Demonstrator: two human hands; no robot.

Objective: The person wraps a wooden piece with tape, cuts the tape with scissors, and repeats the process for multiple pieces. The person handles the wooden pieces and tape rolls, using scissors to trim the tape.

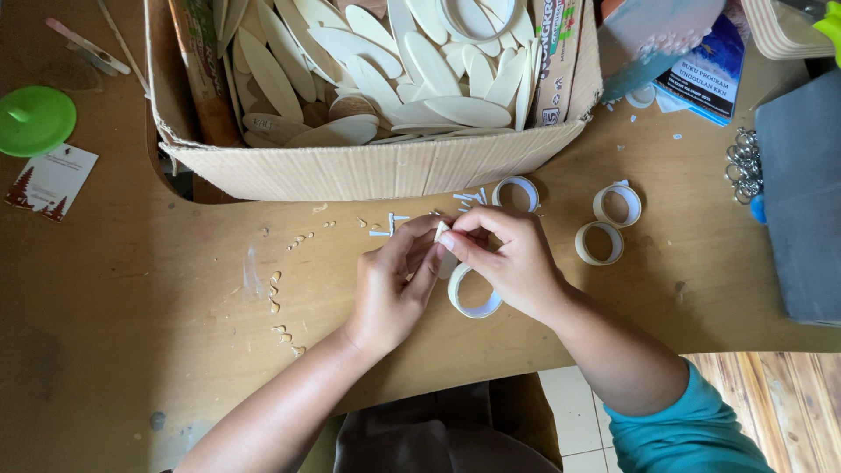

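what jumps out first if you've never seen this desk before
The open cardboard box at the top of the wooden table, heaped with pale oval wooden pieces, draws the eye first. Just below it, mid-table, the left hand and right hand meet, pinching a small white piece over a tape ring. More tape rings lie to the right.

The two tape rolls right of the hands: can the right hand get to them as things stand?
Probably yes. The two tape rolls lie on bare table just beyond the right hand, with nothing between. But that hand is pinching a small white piece together with the left hand.
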